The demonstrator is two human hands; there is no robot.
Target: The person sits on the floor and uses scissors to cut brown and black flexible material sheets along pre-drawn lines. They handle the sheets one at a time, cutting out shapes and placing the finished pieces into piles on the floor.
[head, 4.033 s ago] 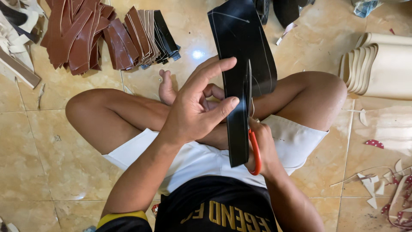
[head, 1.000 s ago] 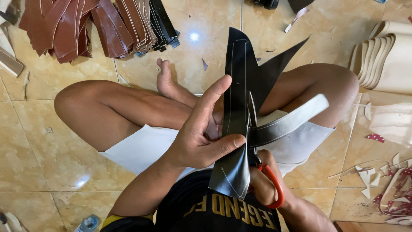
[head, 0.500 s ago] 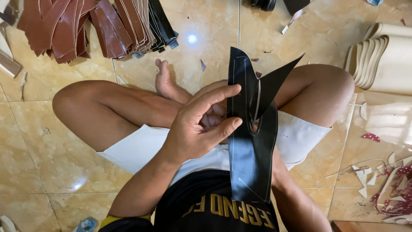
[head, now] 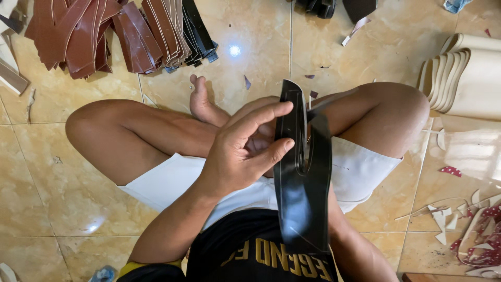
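A: Black strip (head: 301, 177), glossy, partly slit lengthwise. Location?

B: Upright over the lap, between the knees, above the tiled floor (head: 47, 209). Left hand (head: 235, 156) at its left edge: thumb pressed on the near face, fingers (head: 261, 117) spread, tips at the upper edge.

A: Right hand?

B: Hidden behind the strip; only the forearm shows. Grip cannot be told.

A: Handling note?

B: Judged: keep the strip taut and flat, thumb close beside the slit, fingertips clear of the cut line.

A: Other stock?

B: Brown strips (head: 99, 31) piled far left, cream rolls (head: 464, 73) right, offcuts (head: 480, 230) beside the right knee.
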